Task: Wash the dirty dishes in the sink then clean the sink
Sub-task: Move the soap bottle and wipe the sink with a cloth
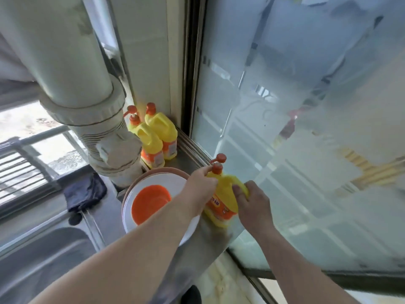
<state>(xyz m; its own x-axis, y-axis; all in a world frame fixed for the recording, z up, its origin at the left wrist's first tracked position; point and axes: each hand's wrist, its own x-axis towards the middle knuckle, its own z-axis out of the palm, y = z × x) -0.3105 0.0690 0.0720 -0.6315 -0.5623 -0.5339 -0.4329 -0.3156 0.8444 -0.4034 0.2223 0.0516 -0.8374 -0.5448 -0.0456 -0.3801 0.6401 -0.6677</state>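
Observation:
A yellow detergent bottle [221, 202] with an orange pump stands on the steel counter [203, 244] by the frosted glass. My left hand [200, 189] reaches over the plates and holds the bottle's neck just under the pump. My right hand [252, 205] grips the bottle's handle from the right. Left of the bottle lies a stack of plates [135, 189], white on top of brownish ones, with an orange bowl [150, 204] sitting in it. The steel sink [43, 255] is at the lower left.
Two more yellow detergent bottles [156, 137] stand in the back corner. A thick white pipe [83, 88] runs down to the counter behind the plates. A dark blue cloth [85, 191] lies by the window sill. Frosted glass door [306, 139] bounds the right.

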